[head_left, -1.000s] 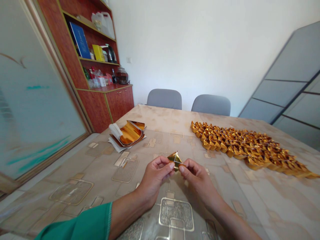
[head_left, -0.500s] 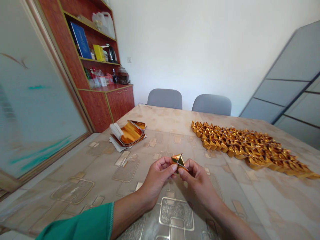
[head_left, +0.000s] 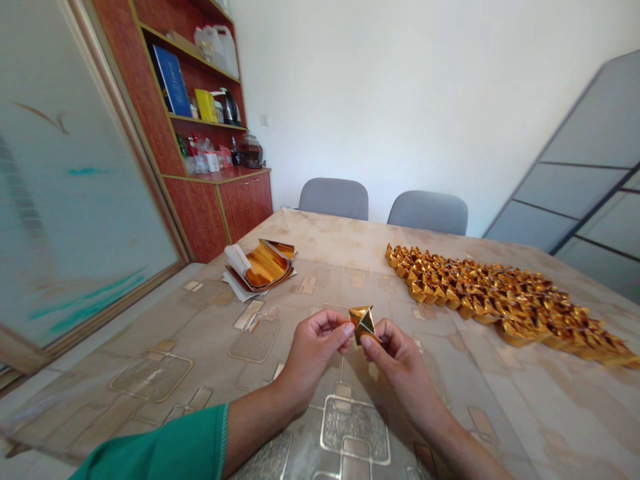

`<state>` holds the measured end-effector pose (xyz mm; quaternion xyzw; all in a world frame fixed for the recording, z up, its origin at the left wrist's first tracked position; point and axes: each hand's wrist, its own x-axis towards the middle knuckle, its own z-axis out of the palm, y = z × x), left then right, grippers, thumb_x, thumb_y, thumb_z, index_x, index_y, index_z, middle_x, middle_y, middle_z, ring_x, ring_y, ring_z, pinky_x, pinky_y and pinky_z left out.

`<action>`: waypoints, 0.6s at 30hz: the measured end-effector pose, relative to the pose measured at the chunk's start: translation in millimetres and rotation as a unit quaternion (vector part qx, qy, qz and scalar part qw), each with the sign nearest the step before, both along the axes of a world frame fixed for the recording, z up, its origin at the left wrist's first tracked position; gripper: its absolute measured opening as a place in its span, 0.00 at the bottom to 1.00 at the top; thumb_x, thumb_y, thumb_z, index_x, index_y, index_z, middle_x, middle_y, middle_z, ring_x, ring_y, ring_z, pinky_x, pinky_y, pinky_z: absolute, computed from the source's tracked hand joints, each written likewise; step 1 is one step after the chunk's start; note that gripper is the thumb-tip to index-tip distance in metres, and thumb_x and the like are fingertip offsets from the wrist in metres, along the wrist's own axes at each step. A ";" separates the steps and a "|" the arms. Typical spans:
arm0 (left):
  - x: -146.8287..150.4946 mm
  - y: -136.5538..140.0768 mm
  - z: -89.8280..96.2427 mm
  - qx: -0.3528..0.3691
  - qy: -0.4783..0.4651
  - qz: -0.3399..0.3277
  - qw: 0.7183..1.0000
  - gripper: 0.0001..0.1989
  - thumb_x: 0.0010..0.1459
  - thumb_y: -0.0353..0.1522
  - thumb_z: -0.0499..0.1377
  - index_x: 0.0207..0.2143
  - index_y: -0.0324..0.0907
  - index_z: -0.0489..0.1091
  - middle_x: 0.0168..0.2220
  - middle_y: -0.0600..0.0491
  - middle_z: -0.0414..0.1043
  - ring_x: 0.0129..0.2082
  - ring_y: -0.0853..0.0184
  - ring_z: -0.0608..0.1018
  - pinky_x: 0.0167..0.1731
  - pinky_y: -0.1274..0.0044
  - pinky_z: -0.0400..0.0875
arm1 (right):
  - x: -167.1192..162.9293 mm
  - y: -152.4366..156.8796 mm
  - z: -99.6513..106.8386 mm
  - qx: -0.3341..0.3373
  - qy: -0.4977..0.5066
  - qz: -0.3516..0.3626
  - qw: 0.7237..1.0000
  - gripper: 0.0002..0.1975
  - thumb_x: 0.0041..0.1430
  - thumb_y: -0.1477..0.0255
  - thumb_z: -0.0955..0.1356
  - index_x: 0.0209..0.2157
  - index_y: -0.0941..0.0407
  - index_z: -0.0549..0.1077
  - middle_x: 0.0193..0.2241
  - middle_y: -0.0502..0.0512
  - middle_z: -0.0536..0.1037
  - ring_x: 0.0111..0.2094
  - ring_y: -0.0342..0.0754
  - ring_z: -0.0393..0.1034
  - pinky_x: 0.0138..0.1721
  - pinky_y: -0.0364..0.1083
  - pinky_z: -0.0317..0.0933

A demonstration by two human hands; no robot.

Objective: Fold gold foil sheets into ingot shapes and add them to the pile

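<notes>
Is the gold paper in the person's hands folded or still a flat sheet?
Folded. The gold paper shows creased faces meeting at a peak, pinched between the left hand and right hand.

The folded piece (head_left: 363,321) pinched between the hands looks like shiny gold foil paper, mirror-glossy. Same glossy foil on the folded pile (head_left: 500,300) to the right. The bench (head_left: 150,347) under them has a smooth, slightly sheeny plastic-looking cover.

Soft daylight is filling the room; glare is glinting off the far-right gold foil pieces (head_left: 500,300), and edges are bending and blurring.
</notes>
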<state>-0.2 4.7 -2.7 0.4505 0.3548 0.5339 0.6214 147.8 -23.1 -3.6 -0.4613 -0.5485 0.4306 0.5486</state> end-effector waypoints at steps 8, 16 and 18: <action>0.7 1.0 2.9 -0.018 -0.004 0.003 1.000 0.13 0.47 0.37 0.70 0.27 0.38 0.73 0.22 0.56 0.70 0.23 0.72 0.70 0.26 0.80 0.64 | -0.5 -0.2 -0.9 -0.007 0.008 0.012 1.000 0.17 0.56 0.57 0.71 0.24 0.54 0.67 0.22 0.47 0.67 0.25 0.45 0.59 0.29 0.44 0.52; -0.2 2.5 1.4 -0.032 -0.004 -0.012 0.999 0.13 0.45 0.37 0.71 0.28 0.37 0.75 0.24 0.56 0.71 0.22 0.74 0.68 0.25 0.81 0.61 | 0.0 -0.6 -11.6 -0.004 -0.028 -0.002 1.000 0.16 0.60 0.59 0.69 0.26 0.54 0.66 0.23 0.46 0.65 0.26 0.45 0.56 0.29 0.44 0.52; -1.6 3.2 1.2 -0.048 -0.023 -0.035 0.998 0.13 0.45 0.37 0.71 0.27 0.37 0.75 0.24 0.56 0.70 0.22 0.75 0.67 0.25 0.81 0.60 | -0.2 -2.9 -7.0 -0.006 -0.021 0.011 1.000 0.16 0.59 0.58 0.70 0.26 0.54 0.66 0.23 0.46 0.65 0.26 0.44 0.56 0.29 0.44 0.52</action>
